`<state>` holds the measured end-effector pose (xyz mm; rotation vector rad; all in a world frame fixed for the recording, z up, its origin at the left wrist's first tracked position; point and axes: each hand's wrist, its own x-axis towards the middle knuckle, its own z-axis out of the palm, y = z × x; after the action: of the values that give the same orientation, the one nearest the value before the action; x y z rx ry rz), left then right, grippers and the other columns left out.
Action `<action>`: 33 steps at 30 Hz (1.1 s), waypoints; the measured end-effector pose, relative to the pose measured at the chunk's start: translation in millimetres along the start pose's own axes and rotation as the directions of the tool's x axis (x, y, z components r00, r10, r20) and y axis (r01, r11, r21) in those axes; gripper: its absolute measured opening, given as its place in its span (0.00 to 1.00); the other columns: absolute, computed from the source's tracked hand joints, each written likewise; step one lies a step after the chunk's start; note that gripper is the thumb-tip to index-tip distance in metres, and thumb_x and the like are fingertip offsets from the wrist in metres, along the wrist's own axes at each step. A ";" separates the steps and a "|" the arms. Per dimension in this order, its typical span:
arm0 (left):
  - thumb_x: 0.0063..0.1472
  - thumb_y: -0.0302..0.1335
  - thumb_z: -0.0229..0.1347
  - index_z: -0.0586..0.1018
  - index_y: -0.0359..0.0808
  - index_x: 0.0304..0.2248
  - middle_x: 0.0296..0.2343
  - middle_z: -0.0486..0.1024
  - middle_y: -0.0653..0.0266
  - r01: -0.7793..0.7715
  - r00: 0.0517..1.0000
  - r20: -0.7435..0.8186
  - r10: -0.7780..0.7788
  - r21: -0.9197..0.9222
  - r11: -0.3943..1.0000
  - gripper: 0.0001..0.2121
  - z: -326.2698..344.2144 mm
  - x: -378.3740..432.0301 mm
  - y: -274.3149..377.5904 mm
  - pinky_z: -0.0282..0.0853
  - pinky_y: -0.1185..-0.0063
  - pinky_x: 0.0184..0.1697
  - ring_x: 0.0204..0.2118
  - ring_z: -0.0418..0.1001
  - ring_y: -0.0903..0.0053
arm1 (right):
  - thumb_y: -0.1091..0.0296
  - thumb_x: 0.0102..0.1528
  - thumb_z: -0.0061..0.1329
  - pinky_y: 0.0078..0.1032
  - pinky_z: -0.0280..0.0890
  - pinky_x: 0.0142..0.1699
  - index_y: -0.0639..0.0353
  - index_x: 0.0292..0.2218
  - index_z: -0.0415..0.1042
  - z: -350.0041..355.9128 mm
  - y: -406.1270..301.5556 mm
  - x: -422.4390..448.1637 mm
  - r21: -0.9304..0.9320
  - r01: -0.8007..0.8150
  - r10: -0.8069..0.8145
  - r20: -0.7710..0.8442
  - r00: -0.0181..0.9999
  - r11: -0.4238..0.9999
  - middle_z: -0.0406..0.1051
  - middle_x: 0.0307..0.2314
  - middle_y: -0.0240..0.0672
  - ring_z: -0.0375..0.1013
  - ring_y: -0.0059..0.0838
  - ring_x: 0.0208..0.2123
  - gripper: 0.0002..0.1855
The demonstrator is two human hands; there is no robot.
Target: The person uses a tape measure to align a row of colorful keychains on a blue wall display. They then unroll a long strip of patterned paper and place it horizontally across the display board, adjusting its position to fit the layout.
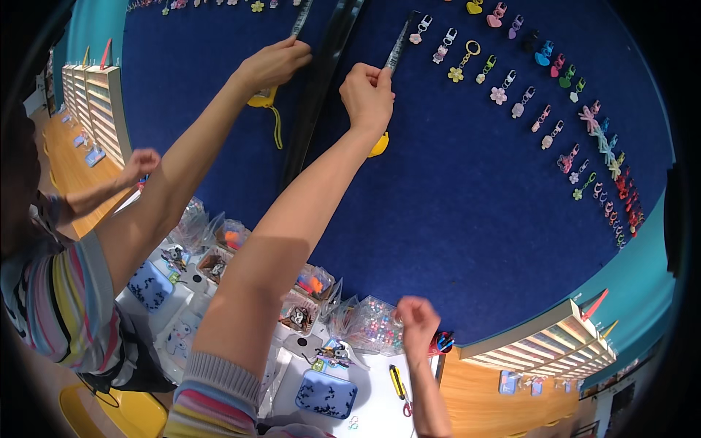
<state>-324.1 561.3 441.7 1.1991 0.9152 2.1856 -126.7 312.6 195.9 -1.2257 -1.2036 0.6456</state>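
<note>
My left hand (368, 99), on a raised arm in a striped knit sleeve, pinches the blade of a tape measure (395, 53) against a dark blue fabric panel (438, 219). Part of its yellow case (379, 145) shows behind my wrist. Keychains with flower and heart charms hang in rows to the right, the closest being a pink flower keychain (416, 38). My right hand (419, 323) is raised, fingers bent and blurred, beside a clear box of coloured beads (378, 326); whether it holds anything is unclear. Left of a black strip (323, 82), a mirror appears to show the same arms.
On the white table lie a blue tray of small dark pieces (327, 394), a yellow and black utility knife (397, 381), red-handled scissors (407, 408) and a basket of charms (297, 318). A red pen cup (441, 344) stands at the edge. A shelf rack (542, 345) is at right.
</note>
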 end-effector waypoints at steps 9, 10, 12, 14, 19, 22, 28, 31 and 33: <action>0.57 0.25 0.57 0.73 0.29 0.24 0.18 0.74 0.60 -0.058 0.998 -0.041 0.057 -0.016 0.998 0.09 4.5 5.9 -9.0 0.71 0.80 0.24 0.17 0.75 0.76 | 0.84 0.49 0.52 0.17 0.66 0.31 0.65 0.31 0.71 94.2 -155.3 185.2 -0.328 0.893 -0.926 0.113 0.361 0.309 0.71 0.27 0.38 0.71 0.26 0.25 0.07; 0.57 0.26 0.57 0.73 0.28 0.24 0.18 0.74 0.60 -0.084 0.995 -0.047 0.084 -0.005 0.996 0.09 3.6 8.2 -11.9 0.71 0.82 0.22 0.17 0.75 0.78 | 0.85 0.49 0.52 0.17 0.67 0.31 0.65 0.32 0.71 108.2 -166.7 198.9 -0.311 0.910 -0.940 0.113 0.321 0.274 0.71 0.27 0.38 0.72 0.27 0.26 0.07; 0.57 0.26 0.57 0.73 0.28 0.25 0.17 0.74 0.60 -0.133 0.989 -0.065 0.132 0.001 0.991 0.09 6.9 9.2 -17.6 0.71 0.83 0.20 0.17 0.75 0.79 | 0.85 0.48 0.52 0.19 0.67 0.31 0.65 0.32 0.71 126.3 -185.4 224.2 -0.299 0.930 -0.961 0.110 0.255 0.213 0.71 0.28 0.38 0.72 0.27 0.26 0.08; 0.57 0.26 0.57 0.73 0.28 0.24 0.16 0.74 0.60 -0.188 0.978 -0.094 0.189 0.012 0.982 0.10 10.8 9.9 -23.3 0.70 0.82 0.20 0.17 0.75 0.78 | 0.85 0.48 0.52 0.19 0.68 0.32 0.64 0.32 0.71 140.3 -196.3 249.7 -0.304 0.937 -0.974 0.088 0.208 0.172 0.71 0.27 0.38 0.72 0.28 0.26 0.09; 0.53 0.24 0.58 0.71 0.29 0.23 0.22 0.72 0.54 -0.101 0.993 -0.071 0.099 -0.024 0.995 0.09 7.5 6.2 -17.2 0.67 0.69 0.33 0.26 0.72 0.62 | 0.82 0.48 0.53 0.17 0.64 0.24 0.62 0.31 0.71 163.3 -202.4 287.0 -0.362 0.923 -0.987 0.049 0.156 0.128 0.68 0.25 0.33 0.69 0.22 0.20 0.07; 0.54 0.25 0.58 0.72 0.29 0.23 0.21 0.73 0.55 -0.127 0.987 -0.100 0.129 0.031 0.991 0.09 3.6 6.2 -12.6 0.68 0.71 0.31 0.24 0.73 0.64 | 0.81 0.47 0.54 0.16 0.62 0.21 0.61 0.30 0.71 167.6 -199.6 291.5 -0.373 0.922 -0.989 0.055 0.135 0.105 0.68 0.24 0.31 0.67 0.19 0.17 0.07; 0.53 0.26 0.59 0.74 0.29 0.23 0.18 0.75 0.56 -0.132 0.979 -0.146 0.141 0.069 0.989 0.09 7.7 6.4 -14.2 0.70 0.75 0.28 0.21 0.75 0.68 | 0.79 0.46 0.55 0.16 0.62 0.21 0.58 0.28 0.71 167.0 -193.2 295.3 -0.460 0.886 -0.990 0.093 0.109 0.055 0.68 0.23 0.30 0.67 0.18 0.15 0.07; 0.54 0.26 0.59 0.74 0.29 0.23 0.18 0.75 0.56 -0.148 0.976 -0.149 0.159 0.079 0.986 0.09 6.8 7.9 -14.9 0.70 0.75 0.28 0.20 0.75 0.68 | 0.78 0.45 0.55 0.16 0.62 0.21 0.57 0.28 0.71 169.2 -193.4 295.5 -0.487 0.872 -0.989 0.094 0.110 0.050 0.68 0.23 0.29 0.67 0.18 0.15 0.08; 0.54 0.26 0.59 0.74 0.29 0.23 0.18 0.75 0.56 -0.148 0.976 -0.151 0.159 0.082 0.986 0.09 7.4 8.4 -15.1 0.70 0.75 0.28 0.20 0.75 0.68 | 0.78 0.45 0.56 0.16 0.62 0.21 0.57 0.28 0.71 169.7 -192.8 297.2 -0.487 0.871 -0.991 0.071 0.110 0.062 0.68 0.22 0.29 0.67 0.18 0.15 0.08</action>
<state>-320.7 579.3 437.9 1.1784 1.0002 2.4178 -235.9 583.5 458.5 -0.4855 -1.6137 -0.8932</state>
